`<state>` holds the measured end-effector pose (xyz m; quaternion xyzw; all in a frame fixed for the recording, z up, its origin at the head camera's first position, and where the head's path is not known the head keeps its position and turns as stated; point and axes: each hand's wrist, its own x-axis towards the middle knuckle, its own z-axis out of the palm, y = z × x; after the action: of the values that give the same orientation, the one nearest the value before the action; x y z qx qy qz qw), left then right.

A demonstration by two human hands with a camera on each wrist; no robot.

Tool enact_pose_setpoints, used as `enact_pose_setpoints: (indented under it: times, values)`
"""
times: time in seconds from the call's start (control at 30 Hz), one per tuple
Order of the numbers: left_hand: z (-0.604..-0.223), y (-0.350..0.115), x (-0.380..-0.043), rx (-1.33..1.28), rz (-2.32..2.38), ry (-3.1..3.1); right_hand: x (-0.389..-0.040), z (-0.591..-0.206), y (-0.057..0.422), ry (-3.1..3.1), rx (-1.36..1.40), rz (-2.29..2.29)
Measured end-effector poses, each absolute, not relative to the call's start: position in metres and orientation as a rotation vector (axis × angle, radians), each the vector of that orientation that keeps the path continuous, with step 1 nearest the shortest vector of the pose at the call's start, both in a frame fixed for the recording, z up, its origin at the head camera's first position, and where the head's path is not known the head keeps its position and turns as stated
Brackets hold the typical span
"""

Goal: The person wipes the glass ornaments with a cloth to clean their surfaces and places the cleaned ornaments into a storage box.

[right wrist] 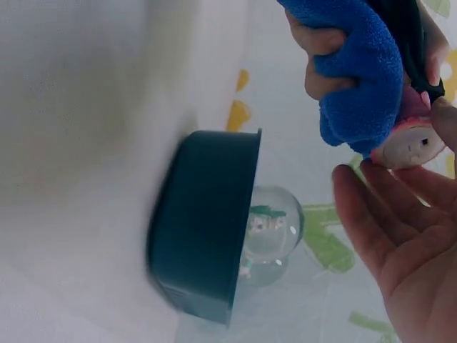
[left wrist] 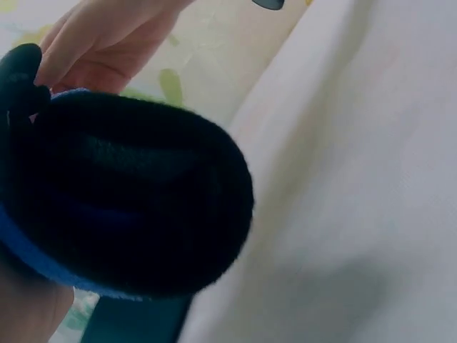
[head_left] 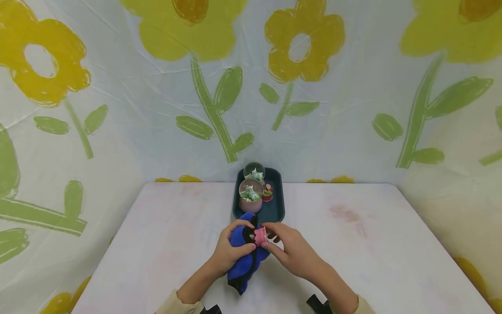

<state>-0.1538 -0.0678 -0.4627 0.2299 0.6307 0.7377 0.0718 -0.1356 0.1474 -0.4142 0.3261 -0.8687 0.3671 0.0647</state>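
Note:
A blue and black plush item [head_left: 245,261] is in my left hand [head_left: 229,250], which grips it with the thumb and fingers on its near side and top. In the left wrist view the dark, rounded end of this plush [left wrist: 143,200] fills much of the picture. My right hand [head_left: 290,248] pinches a small pink figure [head_left: 260,236] against the plush with thumb and fingertips. From the right wrist, the figure's pale face [right wrist: 413,147] shows beside the blue fabric, with pink around it. Part of the figure is hidden by the plush and fingers.
Just beyond the hands, a dark teal tray [head_left: 276,209] stands at the table's back edge. It holds a front snow globe [head_left: 251,194], another snow globe [head_left: 254,172] behind it and a small red and green ornament [head_left: 267,192]. A flower-printed sheet [head_left: 333,144] hangs behind.

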Motion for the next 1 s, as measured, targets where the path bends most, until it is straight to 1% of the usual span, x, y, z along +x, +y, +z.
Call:
enact_pose_setpoints:
  times: [0.07,0.27,0.4,0.5,0.67,0.9,1.0]
  values:
    - [-0.466,-0.068,-0.153,0.672,2.233,1.865,-0.134,-0.417,0.147,-2.658,0.942,1.122]
    - [-0.467,-0.064,-0.157,0.695,2.239,1.875,-0.139,-0.420,0.151,-2.474,1.095,1.118]
    - [-0.470,-0.065,-0.158,0.736,2.209,1.955,-0.138,-0.423,0.149,-2.510,1.044,1.236]
    - [-0.473,-0.067,-0.156,0.713,2.214,1.945,-0.135,-0.428,0.147,-2.487,1.043,1.309]
    - [-0.474,-0.062,-0.158,0.677,2.237,1.875,-0.139,-0.428,0.152,-2.406,1.130,1.198]
    - [-0.476,-0.062,-0.162,0.719,2.215,1.943,-0.141,-0.435,0.152,-2.508,0.972,1.355]
    - [-0.478,-0.065,-0.161,0.655,2.232,1.901,-0.141,-0.438,0.150,-2.491,1.005,1.365]
